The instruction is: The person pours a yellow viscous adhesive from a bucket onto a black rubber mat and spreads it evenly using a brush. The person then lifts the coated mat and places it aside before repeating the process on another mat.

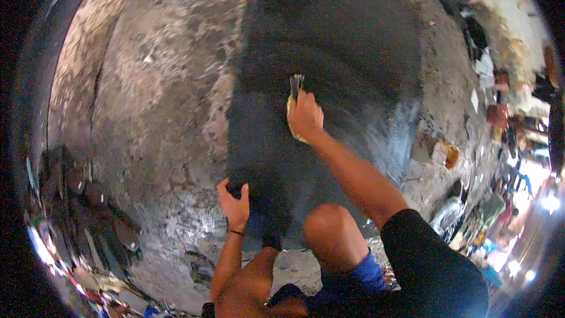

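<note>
A large black sheet [329,41] lies flat on the rough ground in front of me, with paler, shiny streaks near its right edge. My right hand [306,115] is closed around a brush-like tool [297,82], over the middle of the sheet. The tool has a yellowish body and a dark grey, flat end that points away from me. Its exact kind is hard to make out. At the near left edge of the sheet is my left hand [235,203], thumb and fingers apart, holding nothing I can see. Whether it touches the sheet cannot be told.
Right of the sheet sits a small open container [445,155] with something amber-brown in it. A clear plastic bag [448,215] lies nearer to me. Mixed clutter lines the far right, by a pale wall [500,0]. My bent knee [335,229] is close to the near edge.
</note>
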Action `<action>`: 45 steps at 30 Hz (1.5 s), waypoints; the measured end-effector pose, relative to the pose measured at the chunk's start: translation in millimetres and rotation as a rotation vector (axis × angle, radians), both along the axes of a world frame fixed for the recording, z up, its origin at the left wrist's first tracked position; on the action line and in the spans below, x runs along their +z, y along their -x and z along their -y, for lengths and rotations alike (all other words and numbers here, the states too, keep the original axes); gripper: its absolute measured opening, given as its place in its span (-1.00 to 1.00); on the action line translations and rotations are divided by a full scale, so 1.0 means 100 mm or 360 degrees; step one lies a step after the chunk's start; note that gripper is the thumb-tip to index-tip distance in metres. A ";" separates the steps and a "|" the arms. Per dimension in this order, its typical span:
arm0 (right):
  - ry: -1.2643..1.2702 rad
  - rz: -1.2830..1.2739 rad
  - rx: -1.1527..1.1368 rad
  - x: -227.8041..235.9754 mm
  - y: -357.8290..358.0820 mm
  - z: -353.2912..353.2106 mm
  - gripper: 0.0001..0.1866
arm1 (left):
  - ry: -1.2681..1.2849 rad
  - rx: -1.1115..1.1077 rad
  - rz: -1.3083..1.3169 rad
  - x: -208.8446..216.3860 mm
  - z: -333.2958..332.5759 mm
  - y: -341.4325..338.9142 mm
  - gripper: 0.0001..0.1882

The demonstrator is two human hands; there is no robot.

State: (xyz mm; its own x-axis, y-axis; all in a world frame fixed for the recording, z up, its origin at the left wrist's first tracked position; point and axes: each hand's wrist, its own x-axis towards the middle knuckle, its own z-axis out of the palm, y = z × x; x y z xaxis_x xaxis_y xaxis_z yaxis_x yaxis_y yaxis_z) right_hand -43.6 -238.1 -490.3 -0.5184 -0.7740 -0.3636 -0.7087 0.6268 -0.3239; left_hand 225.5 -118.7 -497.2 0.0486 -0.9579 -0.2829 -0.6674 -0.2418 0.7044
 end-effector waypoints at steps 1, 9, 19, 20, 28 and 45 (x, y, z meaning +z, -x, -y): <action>0.0038 -0.0014 0.0164 -0.03 -0.11 0.12 -0.63 | 0.0018 -0.0065 0.0016 -0.04 0.04 -0.09 -0.52; 0.0340 -0.0201 0.1835 0.03 -0.53 0.79 -0.58 | 0.0034 -0.0224 -0.0081 -0.06 0.14 -0.27 -0.65; 0.0279 -0.0261 0.2257 0.17 -0.45 0.62 -0.56 | -0.0114 0.0088 -0.0033 -0.12 -0.49 -0.59 -0.70; 0.0157 -0.0252 0.2379 0.15 -0.42 0.56 -0.54 | -0.0126 0.0082 -0.0013 -0.16 -0.49 -0.59 -0.69; 0.0136 -0.0203 0.2506 0.10 0.95 -1.03 -0.48 | -0.0200 -0.0044 0.0187 0.03 -0.41 -0.50 -0.68; 0.0361 -0.0158 0.0258 0.33 1.89 -4.51 -0.32 | -0.0312 -0.0438 0.0274 -0.17 -0.28 -0.75 -0.69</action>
State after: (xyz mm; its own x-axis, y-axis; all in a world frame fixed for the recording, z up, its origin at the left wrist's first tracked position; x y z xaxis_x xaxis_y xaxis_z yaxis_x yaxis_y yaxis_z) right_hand -232.8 212.5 -457.5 -0.4054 -0.9055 -0.1255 -0.8290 0.4220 -0.3669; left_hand 300.7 -90.6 -514.6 -0.1406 -0.8702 -0.4723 -0.8306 -0.1560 0.5346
